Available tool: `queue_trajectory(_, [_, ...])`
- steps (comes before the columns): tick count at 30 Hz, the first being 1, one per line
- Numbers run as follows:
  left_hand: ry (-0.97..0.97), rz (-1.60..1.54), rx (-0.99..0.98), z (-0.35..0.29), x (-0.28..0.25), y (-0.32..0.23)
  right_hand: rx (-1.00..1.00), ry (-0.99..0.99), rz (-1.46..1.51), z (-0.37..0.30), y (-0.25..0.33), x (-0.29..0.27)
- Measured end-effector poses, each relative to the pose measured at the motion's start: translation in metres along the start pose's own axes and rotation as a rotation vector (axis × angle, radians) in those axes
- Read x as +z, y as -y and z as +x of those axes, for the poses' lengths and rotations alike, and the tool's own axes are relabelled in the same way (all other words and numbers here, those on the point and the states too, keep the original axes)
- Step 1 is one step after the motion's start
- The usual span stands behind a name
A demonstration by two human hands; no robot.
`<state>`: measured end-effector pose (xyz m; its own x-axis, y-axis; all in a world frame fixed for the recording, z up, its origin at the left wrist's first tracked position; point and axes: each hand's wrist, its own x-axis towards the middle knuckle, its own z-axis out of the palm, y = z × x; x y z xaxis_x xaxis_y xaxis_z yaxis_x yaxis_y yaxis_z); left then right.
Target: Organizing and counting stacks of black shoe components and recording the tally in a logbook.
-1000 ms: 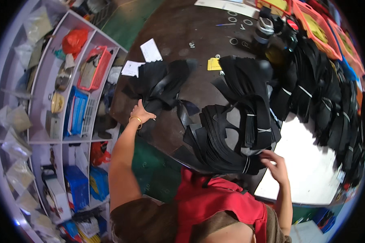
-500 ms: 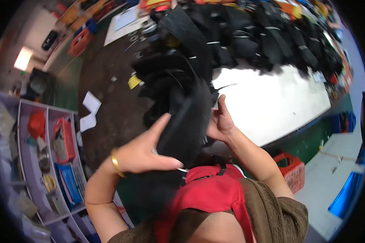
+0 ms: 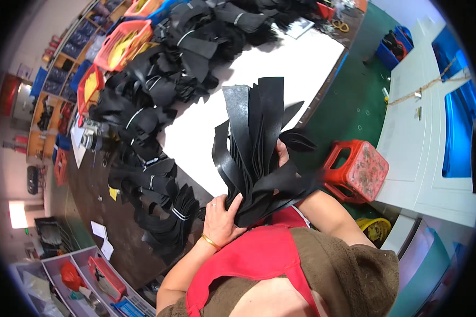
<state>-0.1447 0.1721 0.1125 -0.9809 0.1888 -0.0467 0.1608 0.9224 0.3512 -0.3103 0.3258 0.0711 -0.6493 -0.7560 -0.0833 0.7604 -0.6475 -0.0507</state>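
Observation:
A thick bundle of black leather-like strips [image 3: 255,132] stands fanned out before my chest, its upper ends spread apart and a few strips drooping to the right. My left hand [image 3: 220,219], with a gold bangle at the wrist, grips its lower left side, the thumb pressed against the strips. Behind its right side is my right hand [image 3: 283,153], closed around the strips; most of its fingers are hidden. To the left, on the dark table, lies another black bundle [image 3: 172,224] bound with a white tie.
Several tied black bundles [image 3: 143,119] line the far and left side of a white board [image 3: 195,142] on the dark table [image 3: 127,227]. Orange baskets [image 3: 116,50] stand behind them. A red stool [image 3: 367,169] is on the green floor at right, near white cabinets [image 3: 407,153].
My view has swung to the right. Earlier, a black bundle stood before me with my hands spread beside it; now both hands grip a fanned bundle over the white board's near edge.

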Motion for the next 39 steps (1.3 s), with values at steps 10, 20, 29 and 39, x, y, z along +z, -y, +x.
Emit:
queue_trajectory(10, [-0.071, -0.069, 0.101, 0.039, 0.004, -0.006, -0.217, 0.069, -0.049, -0.019, 0.039, 0.017])
queue_trajectory(20, [-0.092, -0.132, 0.153, 0.05, 0.003, 0.024, -0.332, 0.06, -0.115, 0.001, 0.034, 0.024])
queue_trajectory(29, [-0.086, -0.195, 0.115, 0.049, 0.003, 0.047, -0.345, -0.052, -0.196, 0.017, 0.02, 0.024])
queue_trajectory(39, [-0.11, -0.235, 0.13, 0.048, 0.005, 0.064, -0.299, 0.072, -0.221, 0.034, 0.012, 0.033])
